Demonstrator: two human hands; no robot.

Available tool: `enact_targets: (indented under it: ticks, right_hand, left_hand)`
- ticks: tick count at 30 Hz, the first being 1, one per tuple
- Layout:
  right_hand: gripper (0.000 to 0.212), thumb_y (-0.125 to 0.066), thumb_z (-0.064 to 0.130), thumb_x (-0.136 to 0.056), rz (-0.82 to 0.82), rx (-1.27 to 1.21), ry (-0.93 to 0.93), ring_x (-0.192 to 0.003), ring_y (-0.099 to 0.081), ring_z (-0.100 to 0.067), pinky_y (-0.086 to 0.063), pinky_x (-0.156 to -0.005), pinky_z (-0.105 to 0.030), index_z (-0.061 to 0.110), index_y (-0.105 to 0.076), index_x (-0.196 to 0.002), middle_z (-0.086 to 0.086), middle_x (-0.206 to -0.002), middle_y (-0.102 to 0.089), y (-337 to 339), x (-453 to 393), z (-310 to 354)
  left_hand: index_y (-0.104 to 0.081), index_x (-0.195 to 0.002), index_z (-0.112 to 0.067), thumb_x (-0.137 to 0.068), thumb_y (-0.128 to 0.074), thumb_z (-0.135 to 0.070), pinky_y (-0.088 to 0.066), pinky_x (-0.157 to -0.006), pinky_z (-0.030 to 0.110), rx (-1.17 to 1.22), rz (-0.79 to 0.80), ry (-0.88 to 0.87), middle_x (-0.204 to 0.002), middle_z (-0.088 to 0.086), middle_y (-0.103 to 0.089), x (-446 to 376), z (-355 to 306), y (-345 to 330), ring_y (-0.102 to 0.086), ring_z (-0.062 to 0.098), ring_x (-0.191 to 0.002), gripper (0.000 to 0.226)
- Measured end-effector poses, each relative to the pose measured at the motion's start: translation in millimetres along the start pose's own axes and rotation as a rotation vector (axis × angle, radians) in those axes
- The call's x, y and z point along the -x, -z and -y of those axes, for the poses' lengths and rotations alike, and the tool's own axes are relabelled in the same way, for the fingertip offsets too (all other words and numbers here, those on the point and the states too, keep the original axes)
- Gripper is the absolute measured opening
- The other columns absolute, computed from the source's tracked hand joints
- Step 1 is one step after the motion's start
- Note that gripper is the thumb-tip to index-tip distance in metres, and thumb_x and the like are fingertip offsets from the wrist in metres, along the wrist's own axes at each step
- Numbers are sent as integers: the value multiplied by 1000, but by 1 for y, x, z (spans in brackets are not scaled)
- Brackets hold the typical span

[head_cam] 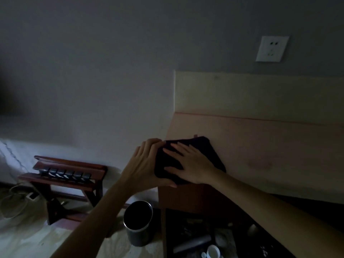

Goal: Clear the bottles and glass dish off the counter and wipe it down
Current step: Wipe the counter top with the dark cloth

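A dark folded cloth [204, 148] lies at the left end of the light wooden counter [270, 151]. My right hand [189, 162] presses flat on top of the cloth with fingers spread. My left hand [147, 162] cups the cloth's left edge at the counter's corner, thumb under the near edge. No bottles or glass dish stand on the visible counter top.
A low shelf [242, 248] under the counter holds a tray with cups [213, 251] and dark items. A dark cylindrical bin [138, 222] stands on the floor beside it. A wooden luggage rack [65, 175] and a pale bag [16, 202] are at left. A wall socket [271, 48] is above.
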State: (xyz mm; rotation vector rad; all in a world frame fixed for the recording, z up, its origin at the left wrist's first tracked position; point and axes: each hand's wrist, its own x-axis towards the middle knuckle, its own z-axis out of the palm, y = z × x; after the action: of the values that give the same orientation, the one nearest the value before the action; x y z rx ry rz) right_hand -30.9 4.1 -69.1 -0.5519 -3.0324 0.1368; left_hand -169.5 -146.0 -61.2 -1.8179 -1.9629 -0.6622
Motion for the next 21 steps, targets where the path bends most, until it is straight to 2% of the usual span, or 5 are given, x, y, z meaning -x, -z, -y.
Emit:
enact_targets:
  ticks: [5, 9, 15, 17, 21]
  right_hand:
    - [66, -16, 73, -90, 52, -27, 53, -150, 4, -9, 1, -122, -37, 49, -6, -150, 13, -163, -1, 8, 1, -14]
    - [72, -9, 77, -84, 23, -54, 2, -150, -6, -12, -7, -122, -42, 48, -14, -149, 11, -162, -12, 10, -62, -66]
    - [66, -15, 73, -89, 31, -19, -136, -149, -13, -16, -13, -120, -45, 45, -18, -150, 7, -162, -15, 11, -177, -151]
    - [66, -13, 73, -89, 18, 26, -122, -149, -14, -20, -15, -119, -47, 47, -15, -150, 7, -163, -13, 10, -196, -167]
    - [67, -12, 73, -89, 40, 27, -101, -149, -11, -22, -12, -119, -46, 46, -12, -151, 6, -163, -9, 12, -197, -169]
  left_hand:
    - [-48, -132, -10, -82, -48, -77, -42, -89, 24, 70, -21, -20, -127, 2, -47, -11, -10, 3, -53, 16, -105, 84]
    - [-50, -133, -13, -89, -51, -67, -45, -91, 30, 88, -25, -18, -128, -1, -50, -14, -21, -19, -53, 15, -111, 70]
    - [-48, -138, -19, -85, -40, -79, -44, -95, 33, 2, 101, -12, -140, -2, -47, -41, -44, -61, -52, 16, -118, 80]
    - [-47, -138, -19, -82, -37, -83, -43, -93, 33, -43, 121, -14, -140, -1, -47, -47, -45, -65, -52, 16, -117, 86]
    - [-51, -134, -11, -73, -44, -89, -44, -93, 36, -78, 126, -9, -135, 3, -51, -45, -47, -65, -55, 20, -111, 99]
